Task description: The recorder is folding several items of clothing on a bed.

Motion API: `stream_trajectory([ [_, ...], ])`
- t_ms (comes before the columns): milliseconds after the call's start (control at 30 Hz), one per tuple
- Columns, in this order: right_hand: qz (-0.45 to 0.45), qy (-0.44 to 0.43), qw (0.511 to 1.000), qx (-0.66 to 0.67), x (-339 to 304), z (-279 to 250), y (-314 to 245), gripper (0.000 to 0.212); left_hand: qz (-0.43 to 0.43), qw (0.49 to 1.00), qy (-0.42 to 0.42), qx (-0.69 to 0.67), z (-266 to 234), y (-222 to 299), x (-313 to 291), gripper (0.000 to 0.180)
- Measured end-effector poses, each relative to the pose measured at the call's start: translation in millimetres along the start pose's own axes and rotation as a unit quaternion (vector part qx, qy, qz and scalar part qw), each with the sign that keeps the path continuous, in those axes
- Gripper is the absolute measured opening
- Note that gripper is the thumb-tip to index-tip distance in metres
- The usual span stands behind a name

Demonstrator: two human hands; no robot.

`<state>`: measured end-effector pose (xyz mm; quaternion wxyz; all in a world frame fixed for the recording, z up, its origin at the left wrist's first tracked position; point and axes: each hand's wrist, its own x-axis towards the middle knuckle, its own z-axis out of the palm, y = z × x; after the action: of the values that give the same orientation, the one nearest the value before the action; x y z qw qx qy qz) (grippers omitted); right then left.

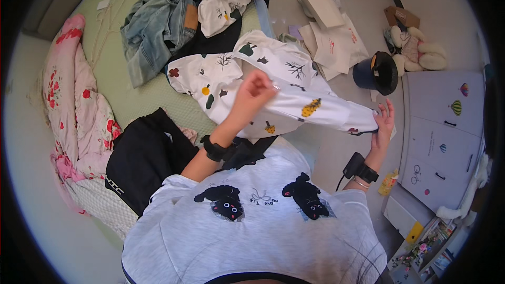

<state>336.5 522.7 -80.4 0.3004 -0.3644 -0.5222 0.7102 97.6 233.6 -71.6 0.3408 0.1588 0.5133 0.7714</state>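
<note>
A white garment point(292, 110) printed with leaves, trees and yellow shapes spreads from the bed toward my right, a long sleeve-like part of it stretched between my hands. At the upper edge of that part, my left hand point(256, 92) is closed in a pinch on the cloth. My right hand point(384, 118) grips the dark-edged end of the sleeve-like part by the thumb, its other fingers pointing up. The rest of the garment lies in loose folds beyond my left hand, partly over the bed's edge.
Blue jeans point(158, 29) and another white printed cloth point(229, 0) lie heaped on the green bed cover point(139, 108). Black clothing point(150, 158) and a pink floral blanket point(79, 110) are at left. A dark bin point(374, 73), paper bags point(336, 42) and a white cabinet point(442, 131) stand at right.
</note>
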Motion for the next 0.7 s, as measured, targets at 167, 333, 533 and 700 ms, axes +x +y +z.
stream_trajectory([
  [167, -0.167, -0.061, 0.732, -0.658, 0, 9, 24, 0.054, -0.014, 0.958, -0.211, 0.194, 35, -5, -4, 0.027],
  [333, 0.022, -0.351, 0.913, -0.204, -37, 127, 29, 0.067, 0.013, 0.926, -0.251, 0.283, 35, -7, -3, 0.035],
  [533, -0.193, -0.285, 0.872, -0.348, -56, 170, 68, 0.069, 0.018, 0.925, -0.082, 0.371, -43, 18, 22, 0.033],
  [700, -0.292, -0.174, 0.857, -0.388, -66, 164, 69, 0.058, 0.002, 0.853, -0.07, 0.518, -142, 3, 18, 0.044],
])
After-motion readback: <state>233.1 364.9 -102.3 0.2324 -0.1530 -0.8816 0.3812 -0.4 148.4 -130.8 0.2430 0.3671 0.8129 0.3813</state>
